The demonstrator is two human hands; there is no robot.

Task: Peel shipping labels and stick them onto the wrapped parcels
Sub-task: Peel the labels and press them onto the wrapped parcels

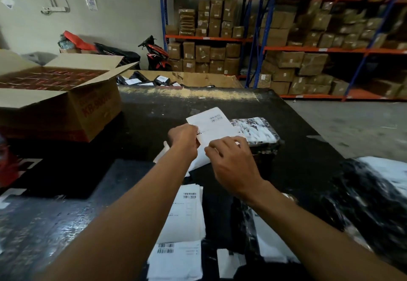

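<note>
**A:** Entry one: step in hand?

**B:** Peeling. Your left hand [184, 137] grips the shipping label [213, 126] by its left edge. Your right hand [231, 161] pinches its near edge, fingers [211, 148] curled tight (backing probably parting underneath).

**A:** Entry two: parcel?

**B:** Wrapped parcel [259, 133], toward the worktop's [154, 113] right edge, partly under the label. Both your forearms reach forward, hands close together. Next, likely: free the label and lay it flat on the parcel's top.
</note>
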